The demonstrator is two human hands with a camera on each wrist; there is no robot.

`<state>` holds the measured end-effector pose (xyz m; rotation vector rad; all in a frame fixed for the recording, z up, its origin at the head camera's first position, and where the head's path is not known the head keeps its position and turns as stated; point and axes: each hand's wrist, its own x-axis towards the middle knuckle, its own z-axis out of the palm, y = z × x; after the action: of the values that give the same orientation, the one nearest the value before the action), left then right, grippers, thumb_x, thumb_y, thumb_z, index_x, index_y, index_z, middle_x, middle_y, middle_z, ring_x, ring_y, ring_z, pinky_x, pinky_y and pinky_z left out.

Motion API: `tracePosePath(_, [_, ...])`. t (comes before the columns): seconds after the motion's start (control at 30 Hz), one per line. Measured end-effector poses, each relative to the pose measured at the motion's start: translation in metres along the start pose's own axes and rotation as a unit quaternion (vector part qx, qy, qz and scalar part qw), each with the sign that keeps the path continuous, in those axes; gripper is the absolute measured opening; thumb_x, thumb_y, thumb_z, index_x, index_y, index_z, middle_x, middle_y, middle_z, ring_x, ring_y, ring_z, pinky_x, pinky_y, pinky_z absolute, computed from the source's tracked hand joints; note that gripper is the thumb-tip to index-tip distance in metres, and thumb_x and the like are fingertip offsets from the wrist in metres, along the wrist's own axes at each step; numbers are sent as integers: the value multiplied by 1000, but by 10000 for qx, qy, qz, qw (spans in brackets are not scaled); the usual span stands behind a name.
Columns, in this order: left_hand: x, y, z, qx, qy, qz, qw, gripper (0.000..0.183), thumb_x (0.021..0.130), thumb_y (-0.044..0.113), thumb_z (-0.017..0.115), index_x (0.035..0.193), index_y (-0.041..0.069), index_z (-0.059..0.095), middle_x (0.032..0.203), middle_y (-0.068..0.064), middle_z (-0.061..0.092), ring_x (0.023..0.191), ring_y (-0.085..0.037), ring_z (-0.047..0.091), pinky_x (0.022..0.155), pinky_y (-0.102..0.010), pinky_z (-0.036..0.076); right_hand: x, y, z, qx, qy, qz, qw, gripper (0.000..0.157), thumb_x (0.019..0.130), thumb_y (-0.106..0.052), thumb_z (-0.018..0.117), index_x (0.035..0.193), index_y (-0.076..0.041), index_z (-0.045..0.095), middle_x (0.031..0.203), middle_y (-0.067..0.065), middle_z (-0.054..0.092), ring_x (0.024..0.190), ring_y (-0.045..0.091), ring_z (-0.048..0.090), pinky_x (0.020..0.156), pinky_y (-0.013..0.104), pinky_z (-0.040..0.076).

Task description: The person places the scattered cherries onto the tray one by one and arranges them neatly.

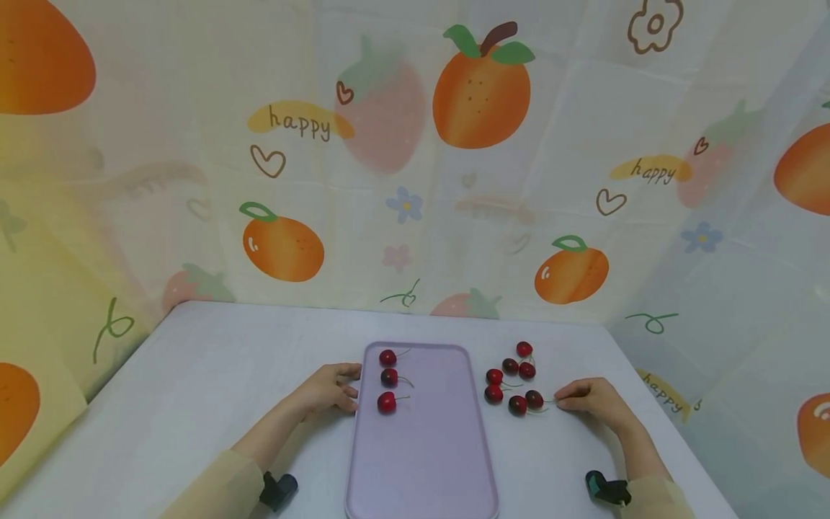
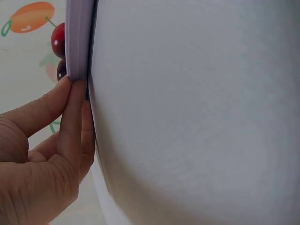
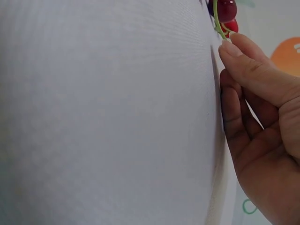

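A light purple tray [image 1: 421, 461] lies on the white table, with three dark red cherries in a column near its far left corner, the nearest cherry [image 1: 386, 402] having its stem pointing right. At the tray's left edge my left hand [image 1: 331, 387] pinches the rim between thumb and finger. Right of the tray lies a loose group of several stemmed cherries. My right hand [image 1: 593, 400] pinches the stem of a cherry [image 1: 534, 399] at the group's right side between thumb and forefinger. Up close in the right wrist view, the green stem [image 3: 216, 18] meets the fingertips, other fingers curled beneath.
The white table [image 1: 259, 346] reaches back to a hanging cloth [image 1: 402, 216] printed with oranges, strawberries and hearts. More cloth hangs along both sides. A dark wrist strap device sits on each forearm, by the cream sleeves.
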<state>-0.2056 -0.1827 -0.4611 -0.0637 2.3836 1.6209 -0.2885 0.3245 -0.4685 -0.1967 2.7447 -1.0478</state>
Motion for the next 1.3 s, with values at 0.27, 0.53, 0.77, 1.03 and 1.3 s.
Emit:
tracePosePath(0.27, [-1,2,0,7,18,-15,10000,78,72,-11,75,143,-6,45,142,-27,52,93,-16,65,76,-32,62,0,0,-2,184,45,105,9998,24,83,-27,78,100,-10,78,107,7,76,100,15,64,90,34,55])
tracePosePath(0.53, [-2,3,0,15,6,1,10000,78,72,-11,75,143,-6,44,141,-27,53,95,-16,65,77,-32,62,0,1,-3,246,112,143,9995,24,84,-26,78,101,-10,78,109,6,76,102,14,62,85,24,49])
tracePosePath(0.77, [-1,2,0,-53,-5,-9,10000,78,72,-11,75,143,-7,44,140,-27,53,93,-16,64,76,-32,62,0,1,-4,293,143,155,9993,24,84,-26,77,102,-9,78,108,6,76,102,14,61,84,23,50])
tracePosePath(1.03, [-1,2,0,-98,-11,-16,10000,78,72,-12,75,143,-7,44,141,-27,52,93,-17,64,76,-32,62,-1,-8,-5,336,131,130,9993,23,88,-24,73,105,-10,77,109,6,76,109,19,61,93,36,53])
tracePosePath(1.3, [-1,3,0,6,14,-6,10000,77,72,-10,75,143,-6,45,140,-27,53,93,-16,64,76,-32,62,-1,-20,-5,335,95,-63,9994,22,91,-22,69,108,-9,76,110,6,76,109,19,62,96,37,54])
